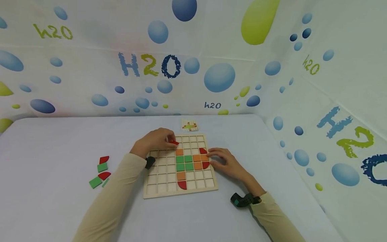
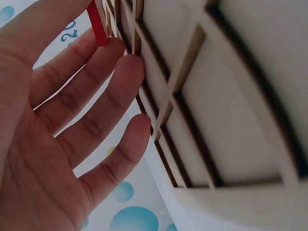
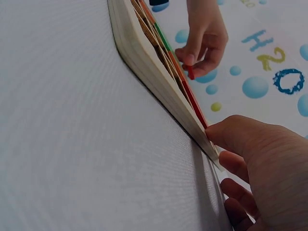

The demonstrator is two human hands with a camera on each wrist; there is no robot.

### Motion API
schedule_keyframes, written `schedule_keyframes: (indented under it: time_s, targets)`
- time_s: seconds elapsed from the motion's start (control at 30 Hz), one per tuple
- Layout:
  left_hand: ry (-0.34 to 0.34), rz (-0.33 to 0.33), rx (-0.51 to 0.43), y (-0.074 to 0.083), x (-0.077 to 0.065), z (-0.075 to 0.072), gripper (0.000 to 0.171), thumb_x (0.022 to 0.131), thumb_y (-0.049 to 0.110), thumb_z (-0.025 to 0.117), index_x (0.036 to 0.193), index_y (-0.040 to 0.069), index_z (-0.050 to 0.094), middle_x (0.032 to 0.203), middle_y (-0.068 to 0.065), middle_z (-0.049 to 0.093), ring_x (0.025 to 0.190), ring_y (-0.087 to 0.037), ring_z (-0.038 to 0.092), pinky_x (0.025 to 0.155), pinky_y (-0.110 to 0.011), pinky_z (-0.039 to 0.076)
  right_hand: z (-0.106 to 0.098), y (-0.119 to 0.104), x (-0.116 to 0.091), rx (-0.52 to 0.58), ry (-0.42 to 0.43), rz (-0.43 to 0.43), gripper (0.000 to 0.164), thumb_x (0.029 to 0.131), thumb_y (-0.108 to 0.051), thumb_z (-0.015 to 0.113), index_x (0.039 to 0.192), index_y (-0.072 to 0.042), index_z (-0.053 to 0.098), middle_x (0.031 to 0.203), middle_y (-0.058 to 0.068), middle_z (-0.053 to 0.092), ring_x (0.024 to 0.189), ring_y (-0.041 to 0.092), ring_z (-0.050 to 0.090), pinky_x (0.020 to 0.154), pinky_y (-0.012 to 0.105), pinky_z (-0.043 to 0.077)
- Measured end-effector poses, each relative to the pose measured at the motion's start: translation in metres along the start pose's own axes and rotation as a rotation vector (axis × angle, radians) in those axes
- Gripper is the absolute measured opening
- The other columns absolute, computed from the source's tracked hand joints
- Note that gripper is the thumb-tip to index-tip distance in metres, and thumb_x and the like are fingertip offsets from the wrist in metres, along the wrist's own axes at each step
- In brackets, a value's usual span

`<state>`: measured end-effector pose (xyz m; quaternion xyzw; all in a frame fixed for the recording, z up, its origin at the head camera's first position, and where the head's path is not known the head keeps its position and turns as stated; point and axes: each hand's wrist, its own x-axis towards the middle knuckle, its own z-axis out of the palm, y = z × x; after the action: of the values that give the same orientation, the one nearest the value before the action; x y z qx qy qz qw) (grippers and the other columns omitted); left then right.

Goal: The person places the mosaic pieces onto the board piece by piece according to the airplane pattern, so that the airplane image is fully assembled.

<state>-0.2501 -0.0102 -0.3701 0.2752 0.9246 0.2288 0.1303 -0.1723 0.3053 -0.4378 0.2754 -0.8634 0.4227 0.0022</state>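
My left hand [image 1: 157, 138] is over the far part of a wooden grid board [image 1: 181, 193], pinching a red tile [image 2: 97, 24] between thumb and fingers; its other fingers extend along the grid in the left wrist view. At the board's right side, my right hand [image 1: 228, 163] touches the edge with its thumb and fingertips, the thumb [image 3: 224, 132] beside a red tile. Set into the squares are several green tiles [image 1: 180, 167], several orange tiles [image 1: 198, 165] and rounded red tiles [image 1: 182, 185]. Part of the board's upper left is hidden behind my left hand.
Left of the board lie loose pieces: two red rounded tiles [image 1: 104, 175], green tiles [image 1: 95, 182] and a thin green strip [image 1: 105, 183]. A small pattern card [image 1: 189, 125] lies beyond the board's far edge. A printed cloth [image 1: 193, 87] hangs behind the white table.
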Motion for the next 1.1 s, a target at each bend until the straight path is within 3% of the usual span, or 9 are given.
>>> schedule_keyframes:
  time_s: [0.23, 0.47, 0.8, 1.1]
  targets:
    - [-0.011, -0.011, -0.014, 0.0001, 0.0024, 0.0020, 0.030, 0.088, 0.039, 0.071, 0.102, 0.012, 0.068, 0.092, -0.001, 0.064, 0.083, -0.018, 0.055, 0.076, -0.038, 0.046, -0.0014, -0.0022, 0.0007, -0.008, -0.008, 0.007, 0.030, 0.092, -0.010, 0.067, 0.122, -0.009, 0.065, 0.137, 0.012, 0.055, 0.129, 0.034, 0.042, 0.104, 0.057, 0.033]
    - [-0.021, 0.060, -0.022, -0.0033, 0.0037, 0.0018, 0.030, 0.092, 0.023, 0.069, 0.120, 0.012, 0.067, 0.104, -0.005, 0.063, 0.089, -0.020, 0.058, 0.083, -0.040, 0.049, -0.0016, -0.0020, 0.0007, 0.004, -0.005, 0.016, 0.030, 0.092, -0.010, 0.067, 0.122, -0.009, 0.065, 0.137, 0.012, 0.055, 0.130, 0.034, 0.042, 0.105, 0.057, 0.032]
    - [-0.055, 0.120, -0.019, 0.0038, 0.0072, 0.0004, 0.014, 0.092, 0.015, 0.068, 0.105, 0.012, 0.073, 0.097, -0.002, 0.065, 0.086, -0.018, 0.056, 0.078, -0.037, 0.048, 0.0022, -0.0004, 0.0015, 0.023, 0.003, 0.016, 0.030, 0.092, -0.011, 0.067, 0.122, -0.010, 0.066, 0.137, 0.012, 0.055, 0.129, 0.033, 0.043, 0.104, 0.057, 0.032]
    - [-0.076, 0.067, -0.024, 0.0019, 0.0106, 0.0013, 0.017, 0.091, 0.015, 0.068, 0.107, 0.012, 0.071, 0.093, -0.002, 0.064, 0.084, -0.018, 0.056, 0.077, -0.037, 0.047, 0.0024, -0.0032, 0.0027, 0.006, 0.005, 0.028, 0.030, 0.091, -0.010, 0.067, 0.121, -0.009, 0.066, 0.137, 0.012, 0.055, 0.129, 0.034, 0.042, 0.104, 0.057, 0.033]
